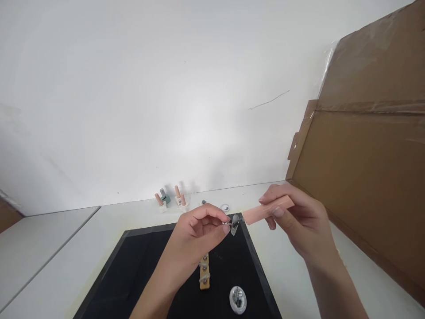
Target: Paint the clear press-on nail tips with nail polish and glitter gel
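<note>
Left hand (199, 230): raised above the black mat (139, 266), thumb and fingertips pinched on a small metal holder carrying a clear nail tip (234, 224); the tip stands just off the thumb, tilted, over the mat's far right corner; remaining fingers curled loosely inward. Right hand (299, 226): held to the right of the mat, above the white table (66, 248); fingers closed around a pink polish brush cap (268, 209), a long peach-pink bar lying almost level, its left end touching or just beside the nail tip; whether bristles meet the tip is too small to tell. Wooden tip stand (204, 272): a narrow strip lying on the mat below the left hand, bearing several small metal fittings; upper part hidden by the wrist. Oval glass dish (238, 299): near the mat's front edge, right of the strip, holding small pieces that cannot be made out. Nail polish bottles (171, 199): a small cluster standing upright at the table's far edge against the white wall (149, 88); pink caps and one grey-green. Small round pot (225, 207): on the table beyond the mat. Cardboard sheet (368, 177): large, brown, leaning at the right.
</note>
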Demonstrator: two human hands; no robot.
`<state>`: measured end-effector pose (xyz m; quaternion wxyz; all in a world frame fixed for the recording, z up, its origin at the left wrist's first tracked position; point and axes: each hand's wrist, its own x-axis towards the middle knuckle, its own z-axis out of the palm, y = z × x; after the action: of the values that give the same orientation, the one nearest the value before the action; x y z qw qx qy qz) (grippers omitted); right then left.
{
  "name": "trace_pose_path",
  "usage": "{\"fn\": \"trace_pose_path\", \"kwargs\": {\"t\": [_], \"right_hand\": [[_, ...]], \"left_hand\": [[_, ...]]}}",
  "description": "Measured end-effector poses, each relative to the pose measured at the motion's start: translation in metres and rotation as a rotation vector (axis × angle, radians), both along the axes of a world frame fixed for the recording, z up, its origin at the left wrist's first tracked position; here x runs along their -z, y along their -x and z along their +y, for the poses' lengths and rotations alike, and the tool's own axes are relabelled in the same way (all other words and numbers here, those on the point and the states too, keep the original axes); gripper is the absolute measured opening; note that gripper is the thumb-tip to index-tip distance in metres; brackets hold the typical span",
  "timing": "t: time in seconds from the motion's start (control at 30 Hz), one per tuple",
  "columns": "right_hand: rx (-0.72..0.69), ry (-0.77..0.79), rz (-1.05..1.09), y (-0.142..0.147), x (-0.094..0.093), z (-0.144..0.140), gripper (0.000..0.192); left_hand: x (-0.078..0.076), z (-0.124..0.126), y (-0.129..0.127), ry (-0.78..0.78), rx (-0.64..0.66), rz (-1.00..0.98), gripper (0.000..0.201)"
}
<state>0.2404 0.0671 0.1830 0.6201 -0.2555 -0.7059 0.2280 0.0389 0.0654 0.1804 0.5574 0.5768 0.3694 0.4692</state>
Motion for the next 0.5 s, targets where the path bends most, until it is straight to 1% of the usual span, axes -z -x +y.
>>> {"fn": "trace_pose_path", "kwargs": {"t": [0.17, 0.37, 0.5], "right_hand": [[0.066, 0.029, 0.019, -0.0015, 0.0019, 0.0036, 0.01], [0.069, 0.058, 0.095, -0.0034, 0.0052, 0.0055, 0.012], [0.04, 0.053, 0.114, -0.0034, 0.0057, 0.0041, 0.013]], "left_hand": [[0.002, -0.0015, 0.0, -0.019, -0.005, 0.026, 0.004], [0.003, -0.0026, 0.0027, -0.021, -0.025, 0.028, 0.005], [0.003, 0.0001, 0.002, -0.023, -0.037, 0.036, 0.006]]}}
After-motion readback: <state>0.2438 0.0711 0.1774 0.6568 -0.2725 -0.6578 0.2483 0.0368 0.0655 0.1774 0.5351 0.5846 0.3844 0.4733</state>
